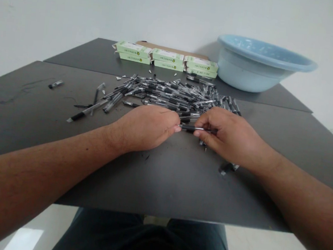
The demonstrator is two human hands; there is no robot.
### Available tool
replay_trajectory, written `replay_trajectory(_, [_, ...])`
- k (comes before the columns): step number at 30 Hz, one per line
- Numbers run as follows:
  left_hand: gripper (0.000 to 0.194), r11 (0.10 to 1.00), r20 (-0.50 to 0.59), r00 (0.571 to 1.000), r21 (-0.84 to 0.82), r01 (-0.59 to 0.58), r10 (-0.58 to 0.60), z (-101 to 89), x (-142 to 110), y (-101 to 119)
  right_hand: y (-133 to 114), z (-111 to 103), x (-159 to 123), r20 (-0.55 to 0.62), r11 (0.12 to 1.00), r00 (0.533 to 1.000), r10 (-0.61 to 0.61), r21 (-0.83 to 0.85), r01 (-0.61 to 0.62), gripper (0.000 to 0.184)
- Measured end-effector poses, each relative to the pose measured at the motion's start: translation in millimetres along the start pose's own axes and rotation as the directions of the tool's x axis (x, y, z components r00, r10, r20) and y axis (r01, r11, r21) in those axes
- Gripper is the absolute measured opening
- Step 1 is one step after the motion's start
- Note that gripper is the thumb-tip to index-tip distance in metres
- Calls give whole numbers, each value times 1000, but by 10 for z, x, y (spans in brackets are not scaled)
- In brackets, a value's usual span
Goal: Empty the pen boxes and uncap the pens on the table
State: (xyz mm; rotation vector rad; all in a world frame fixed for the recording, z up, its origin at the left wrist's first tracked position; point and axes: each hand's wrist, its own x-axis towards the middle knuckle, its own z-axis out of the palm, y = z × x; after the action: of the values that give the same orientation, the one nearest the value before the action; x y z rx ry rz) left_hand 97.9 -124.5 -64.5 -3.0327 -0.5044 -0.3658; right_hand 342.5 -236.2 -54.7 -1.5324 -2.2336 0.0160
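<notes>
A pen (188, 127) with a black grip lies level between my two hands, just in front of the pile. My right hand (227, 133) pinches its barrel between thumb and fingers. At the tip end, my left hand (151, 126) is closed, with thumb and forefinger pressed together; the fingers hide what exactly they grip there. Behind both hands spreads a heap of clear pens with black grips (169, 92). Small black and clear pen parts (228, 168) lie on the table below my right hand.
Green and white boxes (167, 60) stand stacked in pairs at the back, before a brown cardboard piece (173, 49). A light blue basin (248, 70) sits at the back right. Loose pen pieces (55, 84) and small white tips (118, 78) are scattered on the dark table (160, 187).
</notes>
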Motion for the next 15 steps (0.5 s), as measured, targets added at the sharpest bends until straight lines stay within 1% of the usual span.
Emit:
replay_trajectory(2, [39,1000,-9,1000,-1,-1,1,2,-2,-2,-8,-2,-2,10,1000,1000,-5,14,5,9])
replay_trajectory(5, [40,1000,-15,1000,-2,-12,12,10,-2,-9,-14,3,-2,29,999,999,-37,19,36,21])
replay_trajectory(6, [40,1000,-11,1000,-4,-15,14,12,0,-10,-11,7,-1,28,999,999,-43,15,43,22])
replay_trajectory(10, [39,1000,3,1000,-18,-19,19,16,6,-11,15,24,-2,-20,999,999,-49,18,50,8])
replay_trajectory(12, [39,999,0,1000,-24,-21,21,20,5,-16,17,24,-4,-32,998,998,-48,26,49,8])
replay_trajectory(15, [39,999,-17,1000,-30,-23,23,27,-3,-26,-1,12,-3,10,999,999,-42,20,42,12])
